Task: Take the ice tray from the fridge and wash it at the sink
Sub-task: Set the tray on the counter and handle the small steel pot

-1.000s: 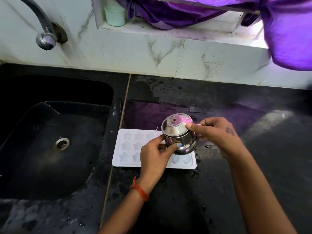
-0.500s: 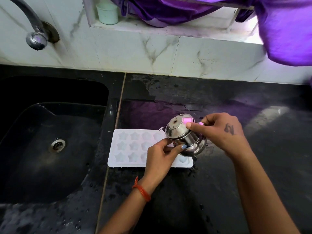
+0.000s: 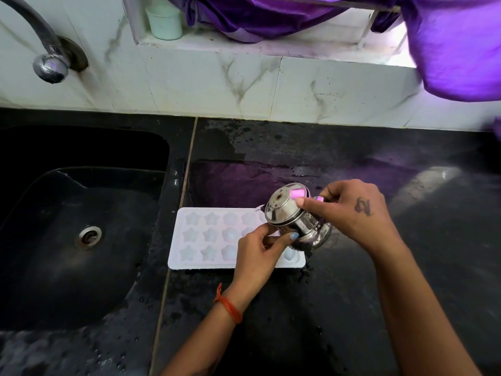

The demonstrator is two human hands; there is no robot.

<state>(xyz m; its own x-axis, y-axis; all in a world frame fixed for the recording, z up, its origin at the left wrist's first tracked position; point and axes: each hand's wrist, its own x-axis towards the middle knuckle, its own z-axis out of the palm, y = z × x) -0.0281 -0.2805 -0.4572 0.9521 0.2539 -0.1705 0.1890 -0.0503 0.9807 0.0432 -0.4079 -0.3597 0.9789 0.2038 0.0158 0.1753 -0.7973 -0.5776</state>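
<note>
Fingers (image 3: 307,204) round one steel pot (image 3: 295,217)

White star-patterned ice tray (image 3: 206,240), seemingly

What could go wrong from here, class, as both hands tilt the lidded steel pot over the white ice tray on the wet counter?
1. The steel pot is tilted and looks wet; it may slip from the left hand or right hand.
2. Its lid is held by one fingertip; it may fall off.
3. The ice tray lies on the wet counter near the sink; a knock could slide it.
</note>
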